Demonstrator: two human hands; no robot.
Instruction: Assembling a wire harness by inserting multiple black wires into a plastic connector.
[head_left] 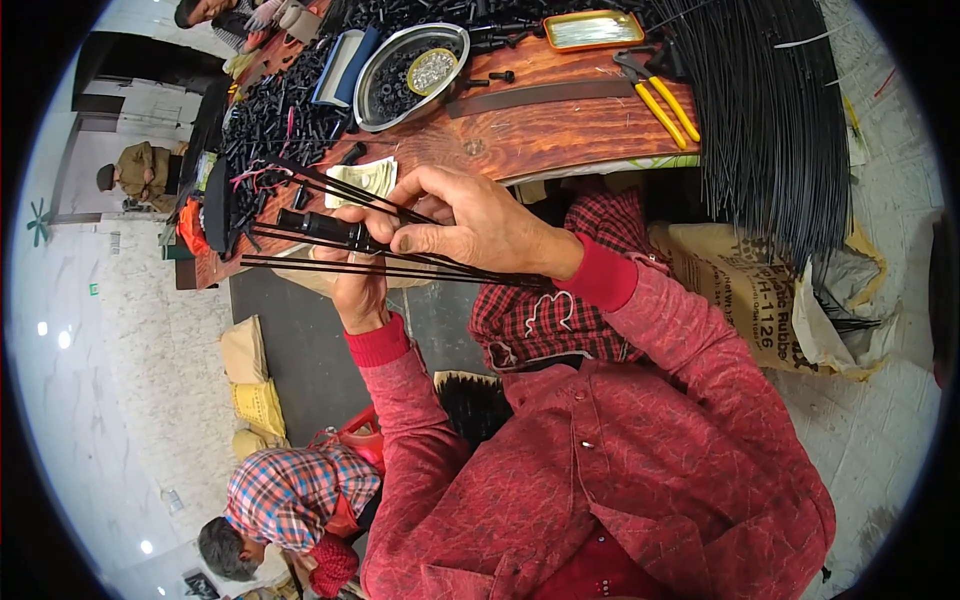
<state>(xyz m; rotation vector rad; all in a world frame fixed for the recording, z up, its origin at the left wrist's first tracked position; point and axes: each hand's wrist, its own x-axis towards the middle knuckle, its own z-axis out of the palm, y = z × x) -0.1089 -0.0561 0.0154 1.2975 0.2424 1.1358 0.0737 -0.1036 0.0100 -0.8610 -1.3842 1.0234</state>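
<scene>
I see left hand [357, 292] holding black fitting [322, 229], right hand [465, 225] pinched narrow on thin rods [300, 263]; fitting near worktop [480, 150]. I judge aligning step; next move needs steady grip.

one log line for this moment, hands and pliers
left hand: holding black cylindrical part | right hand: gripping thin black rods | yellow-handled pliers: on wooden table

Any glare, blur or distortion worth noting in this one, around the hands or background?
Head view: strong fisheye, black corners; lights at far left blown out to white; some shine on the steel bowl; right hand and black strips fairly sharp; left hand partly covered; distant worker small, lacking detail.
</scene>
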